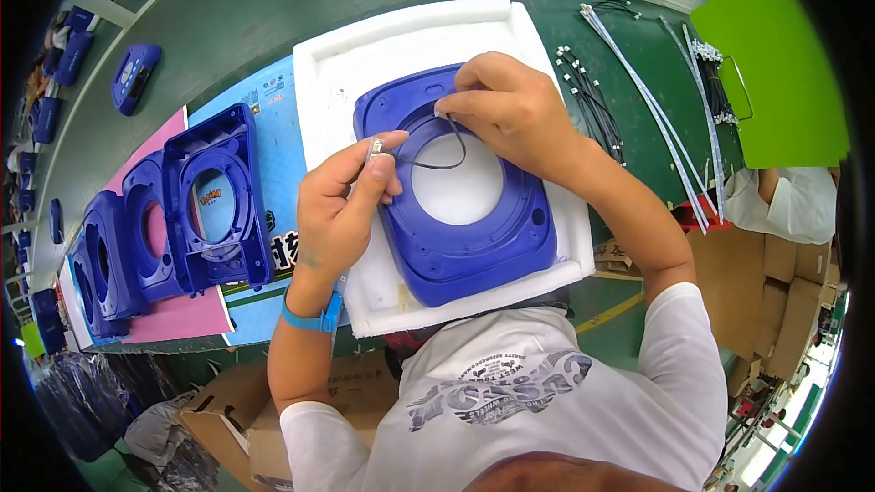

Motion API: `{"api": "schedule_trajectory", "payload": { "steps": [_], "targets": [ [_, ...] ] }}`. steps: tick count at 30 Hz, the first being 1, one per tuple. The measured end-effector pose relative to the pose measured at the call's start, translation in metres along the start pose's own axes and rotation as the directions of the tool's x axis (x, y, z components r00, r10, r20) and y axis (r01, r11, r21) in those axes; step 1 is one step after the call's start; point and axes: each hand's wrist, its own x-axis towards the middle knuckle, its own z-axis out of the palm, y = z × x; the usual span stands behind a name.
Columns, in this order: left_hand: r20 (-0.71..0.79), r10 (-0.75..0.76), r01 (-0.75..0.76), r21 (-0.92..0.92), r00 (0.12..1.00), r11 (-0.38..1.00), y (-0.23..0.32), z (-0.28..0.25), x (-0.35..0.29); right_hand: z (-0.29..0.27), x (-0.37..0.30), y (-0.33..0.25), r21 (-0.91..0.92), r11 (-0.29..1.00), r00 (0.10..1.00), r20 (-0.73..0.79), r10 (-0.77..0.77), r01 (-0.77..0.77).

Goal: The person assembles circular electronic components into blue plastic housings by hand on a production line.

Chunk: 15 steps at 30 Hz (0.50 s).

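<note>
A blue plastic housing (474, 251) with a large round opening lies in a white foam tray (331, 68) in front of me. Above its left side, my left hand (351, 187) pinches one white-plugged end of a short dark cable (441, 167). My right hand (519, 109) is closed on the cable's other end, at the upper rim of the opening. Between the hands the cable sags in a loop across the opening. A blue wrist strap (314, 317) is round my left wrist.
Several blue housings (214, 196) stand in a row on the left. On the right lie dark cables with white plugs (592, 105), pale thin strips (647, 109) and a bright green panel (775, 64). Finished-looking blue units (135, 77) sit farther back. Cardboard boxes (770, 301) are at lower right.
</note>
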Motion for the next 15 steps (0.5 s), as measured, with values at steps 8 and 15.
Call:
{"api": "schedule_trajectory", "payload": {
  "steps": [8,15],
  "targets": [
    [-0.005,-0.005,0.005,0.050,1.000,0.999,0.0021,-0.0005,-0.0013,-0.0039,0.0038,0.0045,0.032,0.999,0.998,0.068,0.006,-0.008],
    [0.002,-0.003,0.002,0.101,1.000,0.995,0.0024,-0.0003,0.0005,0.0037,0.0033,0.0084,-0.002,0.998,0.998,0.028,-0.057,0.057]
  ]
}}
